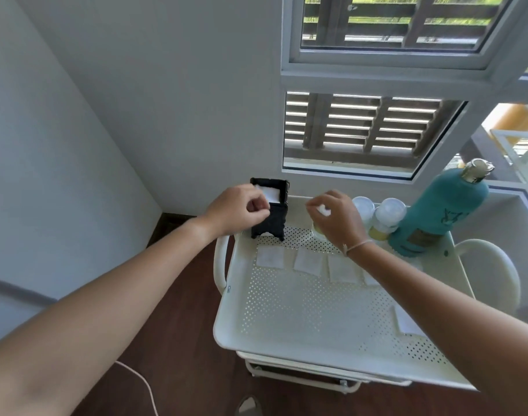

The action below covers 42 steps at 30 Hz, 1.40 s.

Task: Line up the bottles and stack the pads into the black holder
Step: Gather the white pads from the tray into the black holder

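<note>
The black holder point(271, 217) stands at the far left corner of the white perforated cart tray point(310, 313). A white pad point(271, 194) lies in its open top, and my left hand point(237, 210) pinches that pad's near edge. My right hand point(334, 217) hovers beside the holder, fingers closed on a small white pad point(323, 209). Three loose pads point(308, 262) lie in a row across the tray, and another pad point(406, 322) lies near the right rim. Small clear-capped bottles point(387, 219) and a tall teal bottle point(437, 211) stand along the tray's far edge.
The cart stands in a corner, with a grey wall to the left and a louvred window behind it. A white round chair back point(491, 271) is beside the tray's right edge. Dark wooden floor and a thin pale cable point(145, 385) lie below.
</note>
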{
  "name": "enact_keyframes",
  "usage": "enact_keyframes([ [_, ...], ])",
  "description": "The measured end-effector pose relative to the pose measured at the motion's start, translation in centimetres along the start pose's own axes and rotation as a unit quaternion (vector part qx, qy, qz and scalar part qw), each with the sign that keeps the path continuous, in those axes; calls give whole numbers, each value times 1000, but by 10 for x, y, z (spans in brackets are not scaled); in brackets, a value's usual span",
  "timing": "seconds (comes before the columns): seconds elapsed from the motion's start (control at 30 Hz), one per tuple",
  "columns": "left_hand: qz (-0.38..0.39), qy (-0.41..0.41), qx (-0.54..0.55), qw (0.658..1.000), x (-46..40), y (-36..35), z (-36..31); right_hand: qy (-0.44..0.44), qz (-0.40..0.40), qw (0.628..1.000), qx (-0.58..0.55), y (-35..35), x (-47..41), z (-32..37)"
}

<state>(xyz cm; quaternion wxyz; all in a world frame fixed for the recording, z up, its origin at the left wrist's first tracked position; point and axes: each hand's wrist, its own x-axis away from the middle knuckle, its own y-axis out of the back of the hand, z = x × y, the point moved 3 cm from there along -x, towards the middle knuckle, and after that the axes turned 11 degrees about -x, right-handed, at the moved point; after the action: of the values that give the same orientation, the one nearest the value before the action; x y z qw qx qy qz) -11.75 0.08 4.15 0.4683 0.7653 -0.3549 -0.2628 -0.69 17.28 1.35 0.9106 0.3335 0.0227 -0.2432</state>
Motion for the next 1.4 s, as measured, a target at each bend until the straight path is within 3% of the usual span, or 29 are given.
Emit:
enact_keyframes([
  [0.13,136,16,-41,990,11,-44,-20,-70,69,994,55,-17,36,-43],
  [0.3,221,51,-125,966,16,-95,-17,-105,136,973,151,-37,49,-72],
  [0.47,189,106,-153,964,19,-124,5,-103,136,964,202,-51,41,-80],
  [0.63,150,140,-152,967,12,-126,14,-108,110,973,173,-57,41,-80],
  [0.83,173,125,-147,966,15,-121,12,-117,75,990,-2,-25,56,-69],
  [1.03,205,59,11,977,6,-110,-24,-159,64,981,-86,54,83,-78],
  [1.2,225,23,34,974,-21,-119,-69,-175,118,977,-4,93,83,-101],
  [1.4,228,10,-4,974,-40,-154,-97,-151,182,963,131,85,65,-125],
])
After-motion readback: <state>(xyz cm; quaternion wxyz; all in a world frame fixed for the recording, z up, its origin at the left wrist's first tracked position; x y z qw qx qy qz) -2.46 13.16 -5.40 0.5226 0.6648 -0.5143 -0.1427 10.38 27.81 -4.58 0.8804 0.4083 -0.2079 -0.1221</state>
